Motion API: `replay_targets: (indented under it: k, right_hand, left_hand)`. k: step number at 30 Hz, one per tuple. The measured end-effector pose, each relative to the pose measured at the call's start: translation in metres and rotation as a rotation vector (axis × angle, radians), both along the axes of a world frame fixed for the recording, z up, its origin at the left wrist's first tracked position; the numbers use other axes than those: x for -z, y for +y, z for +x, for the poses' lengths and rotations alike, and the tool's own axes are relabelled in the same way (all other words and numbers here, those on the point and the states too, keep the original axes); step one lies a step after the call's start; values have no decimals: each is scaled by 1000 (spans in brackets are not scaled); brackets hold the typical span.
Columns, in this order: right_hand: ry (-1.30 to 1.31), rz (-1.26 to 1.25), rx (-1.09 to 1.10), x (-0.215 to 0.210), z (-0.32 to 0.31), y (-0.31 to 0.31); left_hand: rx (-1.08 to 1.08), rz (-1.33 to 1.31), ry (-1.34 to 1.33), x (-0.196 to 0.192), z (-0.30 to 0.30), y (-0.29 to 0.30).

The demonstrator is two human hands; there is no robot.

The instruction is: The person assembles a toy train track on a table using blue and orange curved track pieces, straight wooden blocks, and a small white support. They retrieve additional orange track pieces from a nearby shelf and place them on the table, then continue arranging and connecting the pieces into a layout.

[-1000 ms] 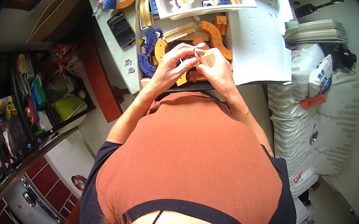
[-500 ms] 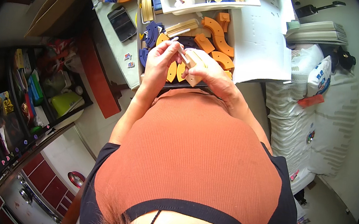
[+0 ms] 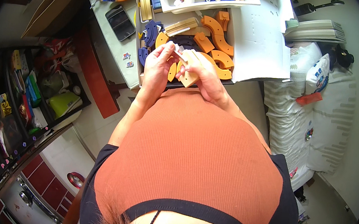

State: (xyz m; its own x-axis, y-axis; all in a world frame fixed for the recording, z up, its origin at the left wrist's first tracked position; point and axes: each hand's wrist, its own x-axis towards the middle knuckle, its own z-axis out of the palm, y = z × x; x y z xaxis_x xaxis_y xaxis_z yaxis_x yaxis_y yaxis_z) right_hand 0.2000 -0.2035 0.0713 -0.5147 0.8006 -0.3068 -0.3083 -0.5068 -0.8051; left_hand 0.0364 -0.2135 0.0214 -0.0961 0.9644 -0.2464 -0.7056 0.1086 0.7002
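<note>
In my right hand (image 3: 210, 76) is a beige toy track piece (image 3: 188, 79), with small dark holes showing in its lower end. The fingers of my left hand (image 3: 156, 68) are pinched on a small white stick-like piece (image 3: 178, 51), whose far end meets the top of the beige piece. Whether the two are joined, I cannot tell. Both hands are above a box (image 3: 232, 67) of toy track parts. Orange curved tracks (image 3: 218, 40), an orange block (image 3: 203, 42) and dark blue parts (image 3: 151, 32) lie around them.
Across the back of the box rests a white tray (image 3: 210, 7) with small toys. A black phone (image 3: 120, 23) lies on the table to the left. A white cardboard flap (image 3: 261, 46) spreads right. Farther right is a striped, cloth-covered seat (image 3: 288, 121).
My right hand and the beige piece have shifted slightly, and more of the beige piece's face shows. The left hand keeps its pinch on the white piece, close to the same spot.
</note>
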Motion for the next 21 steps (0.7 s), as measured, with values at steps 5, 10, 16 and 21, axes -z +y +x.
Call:
replay_targets:
  k: [5,10,16,21]
  right_hand:
    - [-157,114,157,6,21,3]
    - [-954,765,290,23,53,34]
    - [-1635,1195,244,53,74,68]
    - [-1684,1255,219,58,74,71]
  left_hand:
    - [41,106,902,-2,-13,11]
    - [-255,625,1729,0,-24,59]
    - [-94,549,1596,14,-25,84]
    - [133,193,891,8,-31,76]
